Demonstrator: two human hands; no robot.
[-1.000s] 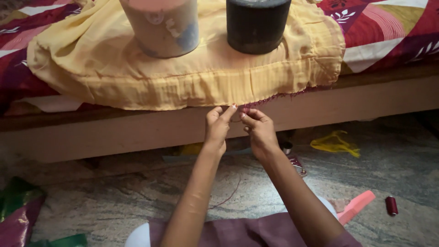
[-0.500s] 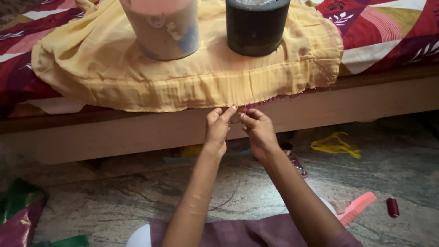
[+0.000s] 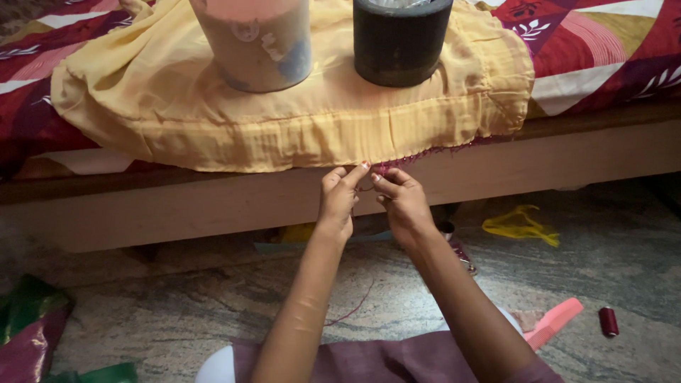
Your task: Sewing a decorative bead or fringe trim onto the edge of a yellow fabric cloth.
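Below bed edge (image 3: 213, 206), left hand (image 3: 339, 198) and right hand (image 3: 401, 198) pinch yellow cloth (image 3: 284, 135) hem.

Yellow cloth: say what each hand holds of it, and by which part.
The left hand pinches the yellow cloth at its hanging lower hem. The right hand pinches dark red thread at that same edge; whether it holds a needle cannot be told.

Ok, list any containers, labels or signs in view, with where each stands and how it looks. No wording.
Pinkish tub: on the yellow cloth atop the bed, left of centre; round, tapered, with a pale and blue printed label.
Black tub: on the same cloth, to the pinkish tub's right; round, dark, no label visible.
No signs or screens in view.
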